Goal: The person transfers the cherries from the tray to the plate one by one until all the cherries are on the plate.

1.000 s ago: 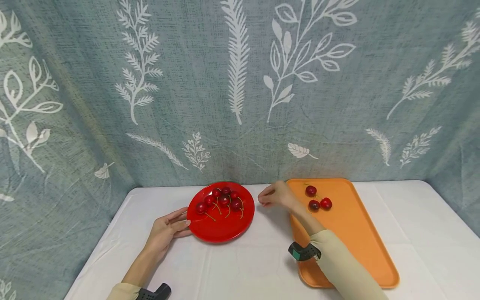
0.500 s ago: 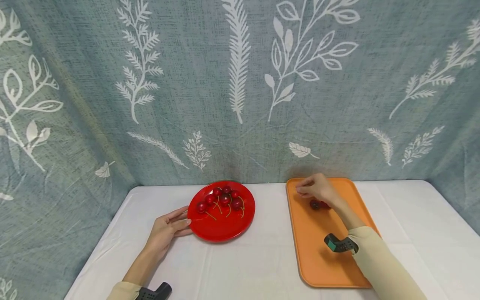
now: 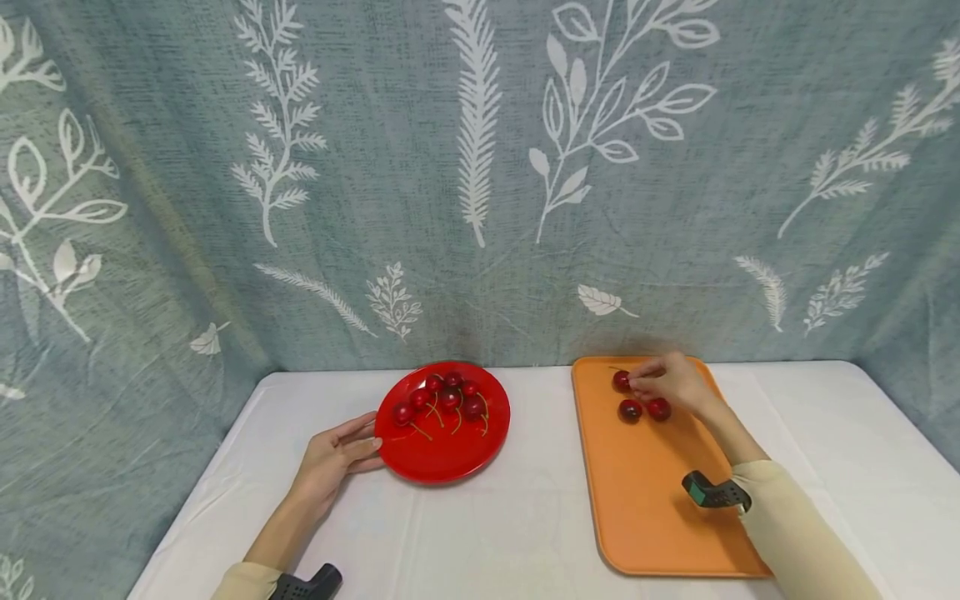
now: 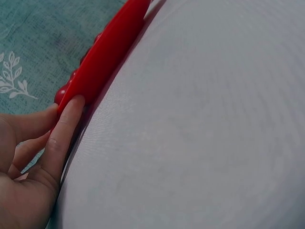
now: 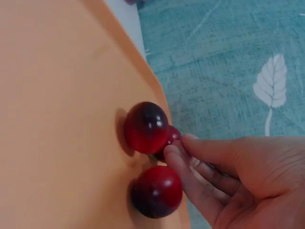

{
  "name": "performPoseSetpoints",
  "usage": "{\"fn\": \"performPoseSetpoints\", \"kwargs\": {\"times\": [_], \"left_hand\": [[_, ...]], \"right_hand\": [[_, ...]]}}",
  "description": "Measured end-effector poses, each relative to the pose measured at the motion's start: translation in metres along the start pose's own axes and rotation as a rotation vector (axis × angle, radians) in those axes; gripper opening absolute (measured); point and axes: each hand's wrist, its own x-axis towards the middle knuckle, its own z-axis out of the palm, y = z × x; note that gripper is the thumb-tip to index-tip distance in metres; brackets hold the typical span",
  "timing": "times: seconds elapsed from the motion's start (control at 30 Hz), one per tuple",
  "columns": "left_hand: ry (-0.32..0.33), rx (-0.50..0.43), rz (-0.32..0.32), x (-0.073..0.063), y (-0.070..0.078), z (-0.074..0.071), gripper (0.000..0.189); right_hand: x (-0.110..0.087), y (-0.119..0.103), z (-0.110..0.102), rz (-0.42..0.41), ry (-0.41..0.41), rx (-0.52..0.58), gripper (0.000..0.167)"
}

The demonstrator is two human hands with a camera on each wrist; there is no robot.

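Note:
My left hand (image 3: pixel 330 462) holds the left rim of a red plate (image 3: pixel 442 458), thumb above and fingers along its side and underside. Several red cherries (image 3: pixel 450 398) with green stems lie on the plate. My right hand (image 3: pixel 671 385) is over an orange tray (image 3: pixel 652 500), thumb and forefinger tips close together. Around those tips lie three cherries: one at the back (image 3: pixel 622 381), a dark one (image 3: pixel 630 410) and a bright red one (image 3: pixel 659 408). In the right wrist view the fingertips (image 5: pixel 172 151) hide part of the back cherry; whether they pinch a stem is unclear.
A white cloth (image 3: pixel 480 533) covers the table, with plate and tray set apart on it. Behind stands a blue-green curtain (image 3: pixel 420 208) with white leaf patterns, reaching the table's back edge.
My right hand has moved right, from beside the plate to the cherries on the tray. The bright red cherry sits slightly farther right. My left hand stays at the plate's rim.

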Motion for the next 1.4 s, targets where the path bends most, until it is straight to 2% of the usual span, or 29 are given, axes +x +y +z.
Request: {"fn": "performPoseSetpoints", "kwargs": {"times": [0.13,0.27,0.57,0.73,0.97,1.23,1.4], "left_hand": [[-0.003,0.004,0.003,0.0,0.001,0.0,0.054],[-0.002,-0.004,0.004,0.001,0.0,-0.001,0.053],[0.002,-0.001,0.002,0.001,-0.001,0.0,0.053],[0.005,-0.009,0.001,0.001,-0.002,0.0,0.053],[0.004,-0.007,0.001,0.001,-0.003,0.0,0.053],[-0.006,-0.002,0.007,0.001,-0.004,-0.001,0.055],[-0.004,-0.008,0.008,0.001,-0.003,-0.001,0.054]], "right_hand": [[-0.002,0.001,-0.007,-0.01,0.031,-0.045,0.021],[-0.002,0.002,-0.015,-0.077,0.046,-0.168,0.016],[-0.003,0.009,-0.021,-0.255,-0.021,-0.3,0.012],[-0.001,0.015,-0.018,-0.352,-0.041,-0.339,0.019],[0.001,0.021,-0.014,-0.335,-0.059,-0.397,0.027],[-0.003,0.023,-0.014,-0.377,-0.033,-0.448,0.017],[-0.008,0.021,-0.019,-0.339,-0.063,-0.412,0.012]]}}
